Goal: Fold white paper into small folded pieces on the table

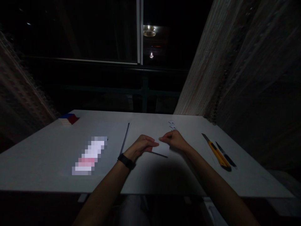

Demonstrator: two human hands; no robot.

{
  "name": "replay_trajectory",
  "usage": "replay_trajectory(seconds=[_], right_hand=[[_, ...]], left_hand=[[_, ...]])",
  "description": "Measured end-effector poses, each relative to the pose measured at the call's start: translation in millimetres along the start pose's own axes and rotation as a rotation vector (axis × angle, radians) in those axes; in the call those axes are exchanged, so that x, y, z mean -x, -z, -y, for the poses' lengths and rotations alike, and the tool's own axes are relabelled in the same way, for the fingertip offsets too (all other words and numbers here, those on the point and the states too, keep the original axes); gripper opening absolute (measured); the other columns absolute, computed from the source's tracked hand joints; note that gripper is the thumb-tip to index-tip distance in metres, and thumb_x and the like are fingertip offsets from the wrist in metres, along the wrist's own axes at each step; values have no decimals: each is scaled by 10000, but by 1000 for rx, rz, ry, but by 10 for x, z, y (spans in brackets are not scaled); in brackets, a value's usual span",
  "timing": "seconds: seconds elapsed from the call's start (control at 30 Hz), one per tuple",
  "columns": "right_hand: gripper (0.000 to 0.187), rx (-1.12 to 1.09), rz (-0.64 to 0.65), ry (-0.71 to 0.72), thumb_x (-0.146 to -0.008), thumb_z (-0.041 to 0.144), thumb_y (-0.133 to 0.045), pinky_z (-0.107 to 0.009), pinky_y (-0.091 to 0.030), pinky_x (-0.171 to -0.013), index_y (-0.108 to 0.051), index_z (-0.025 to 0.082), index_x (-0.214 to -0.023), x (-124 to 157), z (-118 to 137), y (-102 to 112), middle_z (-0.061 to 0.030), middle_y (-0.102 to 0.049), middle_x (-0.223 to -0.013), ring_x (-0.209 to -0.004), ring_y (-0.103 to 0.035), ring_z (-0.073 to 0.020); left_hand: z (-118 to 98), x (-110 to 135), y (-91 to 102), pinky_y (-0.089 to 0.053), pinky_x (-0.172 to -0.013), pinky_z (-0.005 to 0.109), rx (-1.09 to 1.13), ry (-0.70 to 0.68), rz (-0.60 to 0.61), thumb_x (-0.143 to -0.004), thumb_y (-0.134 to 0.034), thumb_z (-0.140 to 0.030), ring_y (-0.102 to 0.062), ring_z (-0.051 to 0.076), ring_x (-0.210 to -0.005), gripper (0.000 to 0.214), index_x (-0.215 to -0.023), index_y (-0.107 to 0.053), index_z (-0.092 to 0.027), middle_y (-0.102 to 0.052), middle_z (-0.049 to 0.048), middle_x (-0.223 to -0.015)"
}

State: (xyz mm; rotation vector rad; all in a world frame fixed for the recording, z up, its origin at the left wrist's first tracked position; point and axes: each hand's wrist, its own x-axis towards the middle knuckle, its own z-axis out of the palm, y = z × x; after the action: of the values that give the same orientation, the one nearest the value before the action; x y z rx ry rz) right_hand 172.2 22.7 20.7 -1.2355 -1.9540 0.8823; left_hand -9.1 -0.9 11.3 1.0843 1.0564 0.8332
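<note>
A small white piece of paper (161,148) is held between my two hands above the table, with a dark line along its near edge. My left hand (144,145), with a black band on the wrist, pinches the paper's left side. Thumb and fingertips of my right hand (174,140) are closed at its upper right part. Just beyond the right hand lie small paper slips (171,122) with dark marks, partly hidden by that hand. The dim light hides fine detail on the paper.
The white table (42,163) also bears a yellow box cutter (217,153) and a dark pen-like tool (224,153) at right. A long thin strip (125,138) lies left of my hands, near a bright blurred-out rectangle (90,155). A colored cube (68,119) sits far left.
</note>
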Motion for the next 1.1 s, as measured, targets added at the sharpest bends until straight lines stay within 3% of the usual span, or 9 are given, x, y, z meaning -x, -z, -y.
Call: replay_trajectory(seconds=[0.17, 0.33, 0.57, 0.73, 1.1], right_hand=[[293, 4, -50, -1, -649, 409, -661, -227, -322, -456, -682, 123, -590, 33, -71, -29, -7, -571, -476, -461, -443, -98], [243, -167, 6, 88, -675, 368, -641, -248, -419, -579, -695, 132, -701, 35, -137, -133, -45, -670, -666, -598, -558, -139], [155, -157, -36, 48, -623, 294, -662, -234, -379, -515, -658, 142, -595, -15, -167, -267, -3, -590, -521, -517, -493, -114], [210, -235, -54, 5, -612, 347, -667, -236, -373, -512, -656, 137, -599, -38, -183, -285, -2, -587, -524, -505, -484, -109], [232, -77, -57, 12, -638, 369, -673, -240, -383, -521, -690, 138, -639, 4, -215, -179, -32, -645, -572, -529, -532, -129]], left_hand=[[4, 1, 10, -295, -397, 187, -67, 1, 4, -464, -795, -272, -407, 49, -405, 322, -488, -503, -139, -448, -53, -443], [24, -5, 8, -312, -410, 196, -140, 2, 8, -454, -795, -278, -407, 52, -404, 314, -489, -519, -131, -444, -55, -437], [75, -28, -17, -345, -430, 214, -218, 0, -19, -432, -795, -291, -442, 75, -427, 294, -542, -597, -105, -494, -26, -457], [51, -21, -23, -335, -425, 212, -212, -19, -36, -435, -789, -287, -425, 70, -421, 282, -508, -581, -111, -477, -32, -444], [64, -62, 49, -321, -416, 211, -190, 6, -85, -437, -791, -268, -414, 68, -398, 292, -504, -543, -127, -468, -39, -429]])
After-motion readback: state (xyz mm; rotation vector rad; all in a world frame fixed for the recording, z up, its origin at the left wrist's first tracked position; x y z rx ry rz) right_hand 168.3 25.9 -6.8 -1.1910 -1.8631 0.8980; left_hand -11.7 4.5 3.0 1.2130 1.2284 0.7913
